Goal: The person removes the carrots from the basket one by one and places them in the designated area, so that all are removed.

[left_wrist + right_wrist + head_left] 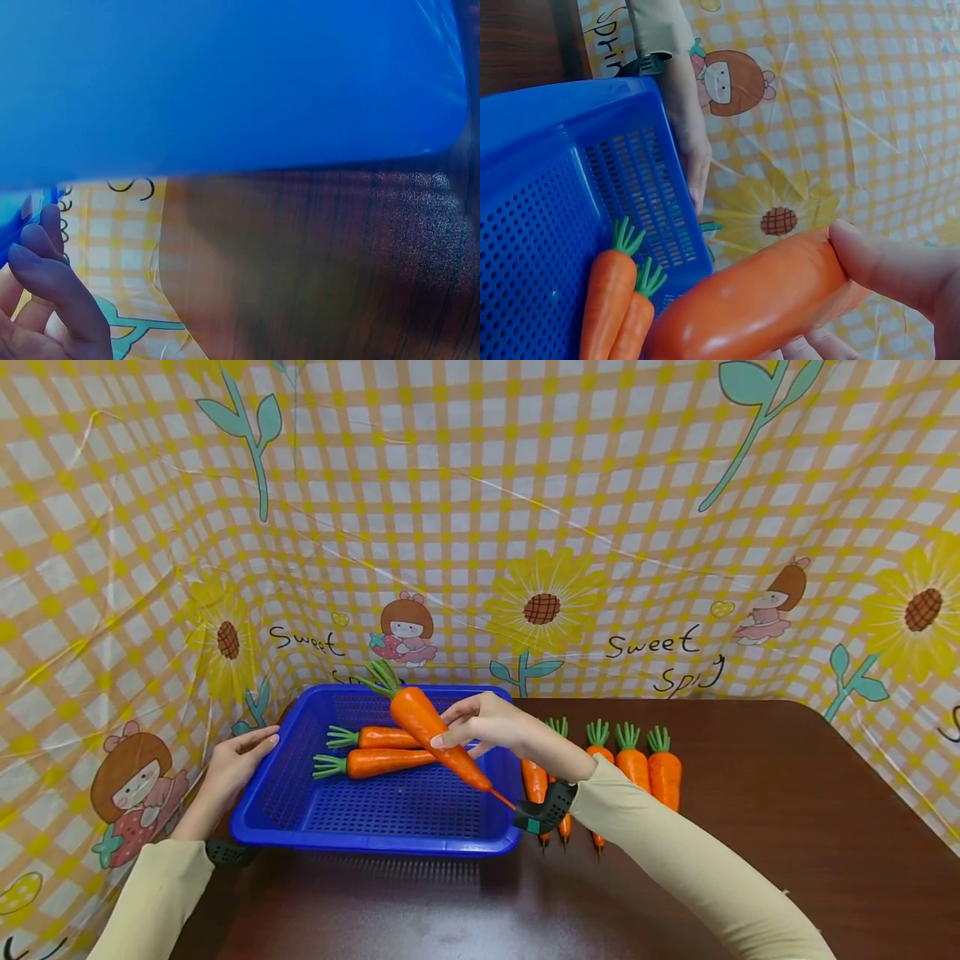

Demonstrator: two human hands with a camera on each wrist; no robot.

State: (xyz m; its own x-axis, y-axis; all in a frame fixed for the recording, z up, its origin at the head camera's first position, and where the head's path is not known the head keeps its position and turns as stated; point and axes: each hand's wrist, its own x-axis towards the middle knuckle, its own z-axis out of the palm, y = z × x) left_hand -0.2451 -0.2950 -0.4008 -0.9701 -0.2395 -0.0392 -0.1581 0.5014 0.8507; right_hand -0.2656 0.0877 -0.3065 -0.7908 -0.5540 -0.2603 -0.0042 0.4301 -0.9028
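Observation:
My right hand (491,724) holds an orange carrot (423,722) with a green top, thumb on one side and fingers behind. The carrot is tilted above the blue plastic basket (375,843), its leafy end up and left, its thin tip down and right. In the right wrist view the held carrot (757,300) fills the lower middle. Two more carrots (390,764) lie side by side inside the basket, green tops to the left. My left hand (231,768) grips the basket's left rim; its bent fingers (60,289) show beside the blue edge in the left wrist view.
Right of the basket, several carrots (633,766) lie in a row on the brown table (765,810), partly hidden by my right arm. A checkered cloth (465,527) with sunflowers hangs behind the table and along its left side. Both wrists wear black bands (546,810).

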